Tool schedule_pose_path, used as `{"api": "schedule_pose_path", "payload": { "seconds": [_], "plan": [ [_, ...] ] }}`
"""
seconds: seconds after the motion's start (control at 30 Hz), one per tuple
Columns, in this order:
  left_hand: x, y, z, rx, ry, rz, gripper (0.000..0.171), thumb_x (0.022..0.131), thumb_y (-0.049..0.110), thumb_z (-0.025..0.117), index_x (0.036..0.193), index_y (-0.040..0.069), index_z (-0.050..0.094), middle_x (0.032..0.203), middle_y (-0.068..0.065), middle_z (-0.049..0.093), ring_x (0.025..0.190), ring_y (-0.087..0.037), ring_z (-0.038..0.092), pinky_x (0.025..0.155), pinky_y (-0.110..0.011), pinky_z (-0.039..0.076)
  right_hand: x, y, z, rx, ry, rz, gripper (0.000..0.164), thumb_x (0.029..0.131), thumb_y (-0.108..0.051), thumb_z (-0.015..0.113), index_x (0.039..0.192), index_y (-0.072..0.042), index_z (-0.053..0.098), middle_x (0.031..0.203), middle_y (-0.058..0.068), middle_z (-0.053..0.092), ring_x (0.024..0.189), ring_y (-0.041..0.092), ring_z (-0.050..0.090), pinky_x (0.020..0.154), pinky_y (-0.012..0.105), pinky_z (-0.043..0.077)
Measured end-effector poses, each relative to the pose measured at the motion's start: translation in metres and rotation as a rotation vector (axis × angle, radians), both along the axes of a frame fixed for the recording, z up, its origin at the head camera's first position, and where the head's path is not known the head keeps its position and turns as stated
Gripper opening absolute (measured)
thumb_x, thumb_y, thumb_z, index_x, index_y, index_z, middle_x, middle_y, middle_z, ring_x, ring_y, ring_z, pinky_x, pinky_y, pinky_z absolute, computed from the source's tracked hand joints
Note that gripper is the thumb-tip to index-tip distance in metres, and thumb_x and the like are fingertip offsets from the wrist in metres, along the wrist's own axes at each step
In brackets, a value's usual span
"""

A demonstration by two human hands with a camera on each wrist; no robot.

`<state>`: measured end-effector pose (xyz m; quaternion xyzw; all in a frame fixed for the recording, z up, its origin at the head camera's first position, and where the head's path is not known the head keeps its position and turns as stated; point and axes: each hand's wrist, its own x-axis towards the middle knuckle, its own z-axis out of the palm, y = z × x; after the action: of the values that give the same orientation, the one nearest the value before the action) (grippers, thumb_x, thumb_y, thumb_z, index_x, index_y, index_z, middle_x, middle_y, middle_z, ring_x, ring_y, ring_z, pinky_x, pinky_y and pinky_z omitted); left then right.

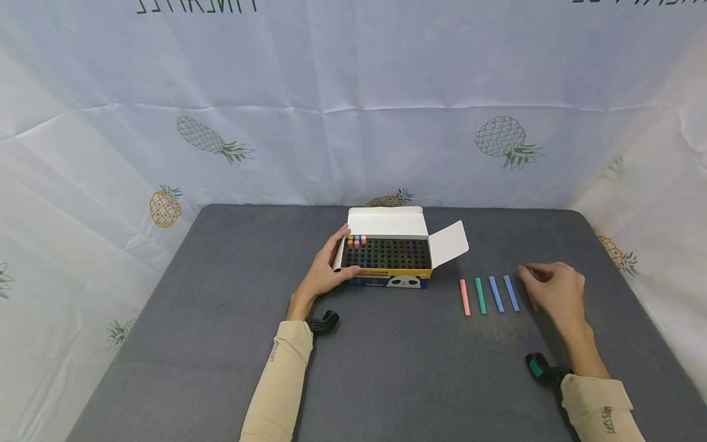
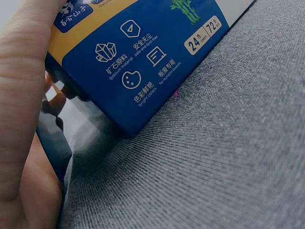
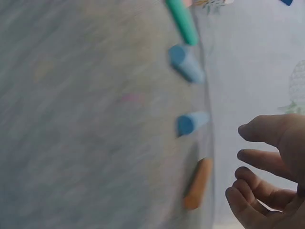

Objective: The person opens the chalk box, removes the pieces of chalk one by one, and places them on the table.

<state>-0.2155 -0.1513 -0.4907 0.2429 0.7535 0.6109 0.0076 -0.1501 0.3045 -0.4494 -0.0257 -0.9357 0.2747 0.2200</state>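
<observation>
A blue and yellow chalk box [image 1: 367, 280] stands open on the table, with several chalk sticks in the back left holes of its black insert. My left hand [image 1: 323, 273] grips the box's left end, thumb at the front and fingers toward the back. To the right, a pink chalk [image 1: 465, 298], a green chalk [image 1: 480, 296] and two blue chalks [image 1: 496, 294] lie in a row. My right hand [image 1: 555, 291] hovers by an orange-brown chalk [image 3: 198, 185] at the row's right end, partly hidden in the head view. In the right wrist view its fingers are apart and hold nothing.
The box's white lid [image 1: 386, 221] stands raised at the back, and a side flap [image 1: 450, 244] sticks out to the right. Grey cloth covers the table [image 1: 409, 368]. A white pineapple-print curtain [image 1: 353, 147] hangs behind it.
</observation>
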Motion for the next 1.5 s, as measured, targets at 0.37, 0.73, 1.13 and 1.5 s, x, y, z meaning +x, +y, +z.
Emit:
{"api": "schedule_pose_path", "payload": {
  "seconds": [0.37,0.73,1.13,1.5],
  "plan": [
    [0.01,0.002,0.022,-0.029,-0.021,-0.002,0.085,0.09,0.003,0.076,0.16,0.0,0.028,0.173,-0.018,0.012,0.161,-0.034,0.011,0.128,-0.058,0.02,-0.008,-0.029,0.035,-0.168,0.169,0.028,0.022,0.091,-0.013,0.076,0.103,0.005,0.08,0.096,0.028,0.072,0.071,-0.029,0.042,0.065,-0.004,0.034],
    [0.018,0.004,0.034,-0.028,-0.03,0.001,0.082,0.091,0.01,0.077,0.158,0.0,0.031,0.172,-0.019,0.015,0.161,-0.035,0.013,0.128,-0.057,0.02,-0.03,-0.086,0.07,-0.371,0.228,0.114,0.021,0.091,-0.011,0.076,0.106,0.004,0.079,0.092,-0.001,0.066,0.078,-0.017,0.056,0.079,0.003,0.047],
    [0.0,0.001,0.002,-0.042,-0.01,0.022,0.085,0.09,0.013,0.079,0.16,0.014,0.031,0.174,-0.006,0.015,0.162,-0.026,0.013,0.13,-0.052,0.019,-0.046,-0.147,0.076,-0.417,0.21,0.29,0.018,0.092,-0.007,0.074,0.106,0.004,0.079,0.095,0.022,0.07,0.078,-0.008,0.059,0.081,0.012,0.051],
    [-0.001,0.0,-0.002,-0.04,0.006,0.015,0.086,0.091,0.035,0.079,0.161,0.02,0.031,0.174,-0.002,0.017,0.162,-0.022,0.014,0.13,-0.052,0.02,-0.046,-0.184,0.085,-0.285,0.247,0.324,0.02,0.091,-0.012,0.076,0.103,0.004,0.08,0.097,0.025,0.07,0.083,0.04,0.066,0.078,0.052,0.055]
  ]
}}
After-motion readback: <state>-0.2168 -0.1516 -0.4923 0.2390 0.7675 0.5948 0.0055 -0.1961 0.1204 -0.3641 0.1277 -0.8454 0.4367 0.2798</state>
